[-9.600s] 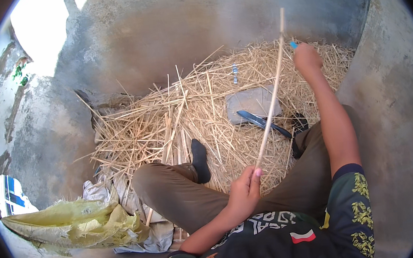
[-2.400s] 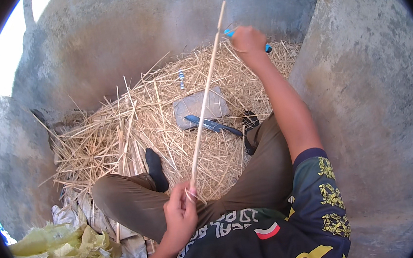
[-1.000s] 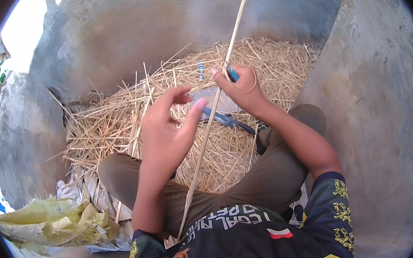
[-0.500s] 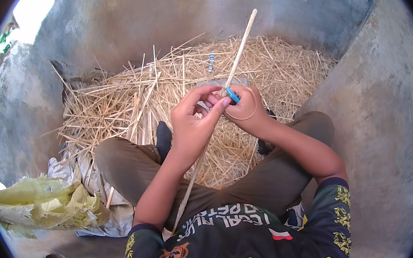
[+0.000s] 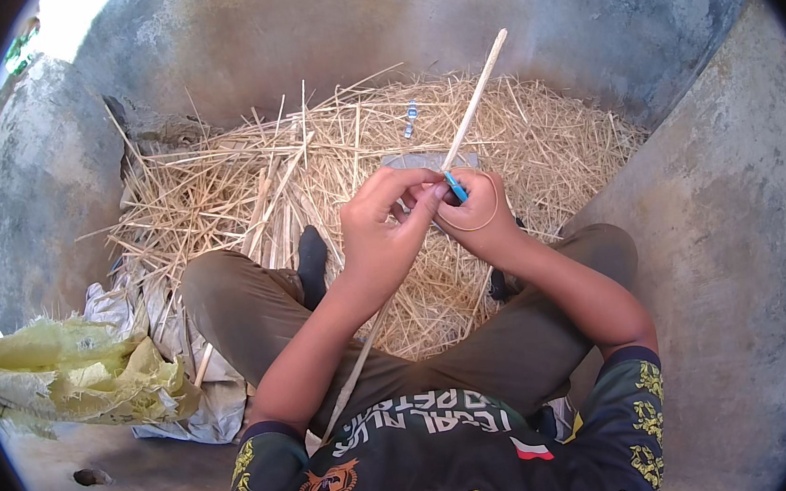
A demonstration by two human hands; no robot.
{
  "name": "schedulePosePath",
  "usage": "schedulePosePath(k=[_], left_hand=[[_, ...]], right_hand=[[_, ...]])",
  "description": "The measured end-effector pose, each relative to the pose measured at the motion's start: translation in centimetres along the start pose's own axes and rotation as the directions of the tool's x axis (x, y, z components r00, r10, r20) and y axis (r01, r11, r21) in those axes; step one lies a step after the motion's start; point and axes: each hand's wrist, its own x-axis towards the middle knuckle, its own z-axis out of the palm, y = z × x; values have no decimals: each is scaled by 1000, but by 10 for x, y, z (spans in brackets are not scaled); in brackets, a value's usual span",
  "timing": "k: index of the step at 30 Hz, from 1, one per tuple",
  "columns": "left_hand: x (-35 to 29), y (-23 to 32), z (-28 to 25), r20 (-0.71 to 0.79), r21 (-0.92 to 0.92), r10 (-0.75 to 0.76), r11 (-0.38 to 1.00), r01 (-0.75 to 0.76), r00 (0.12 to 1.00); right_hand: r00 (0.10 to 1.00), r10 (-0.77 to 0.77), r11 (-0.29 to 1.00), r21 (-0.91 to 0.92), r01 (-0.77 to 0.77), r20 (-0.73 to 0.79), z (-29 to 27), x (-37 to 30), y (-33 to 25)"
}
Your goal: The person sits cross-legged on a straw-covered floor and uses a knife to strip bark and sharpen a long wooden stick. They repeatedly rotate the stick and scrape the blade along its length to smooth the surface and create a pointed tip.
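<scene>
A long pale stick slants from the upper right, through both hands, down toward my lap. My left hand is closed, thumb and fingertips pinching the stick where the hands meet. My right hand is closed around a small blue tool, which lies against the stick; its working end is hidden by fingers, so its exact kind does not show. A thin tan band loops around the back of my right hand. The stick's lower part passes beneath my left forearm and ends at my shirt.
Straw and split strips cover the floor ahead, with a grey slab behind my hands and a small blue-and-white strip farther off. Concrete walls close in ahead and right. Torn yellow sacking lies left of my crossed legs.
Both hands and the stick sit slightly farther right and lower in view. The blue tool has tilted a little more upright. Both hands keep their grips.
</scene>
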Motion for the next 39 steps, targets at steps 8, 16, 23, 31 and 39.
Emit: schedulePosePath(k=[8, 16, 23, 31, 39], left_hand=[[-3, -5, 1, -77, 189, 345, 926, -326, 935], [20, -33, -33, -429, -77, -192, 981, 176, 883], [37, -66, -80, -469, -584, -670, 724, 367, 575], [9, -1, -51, 515, 145, -550, 812, 566, 657], [-12, -21, -4, 801, 58, -415, 771, 634, 432]], right_hand=[[984, -170, 983, -74, 166, -47, 1, -1, 0], [992, 7, 988, 154, 13, -125, -10, 6, -7], [985, 21, 984, 178, 9, -169, -27, 18, 2], [893, 298, 889, 438, -132, -336, -92, 58, 29], [762, 412, 803, 594, -45, -500, -141, 74, 66]])
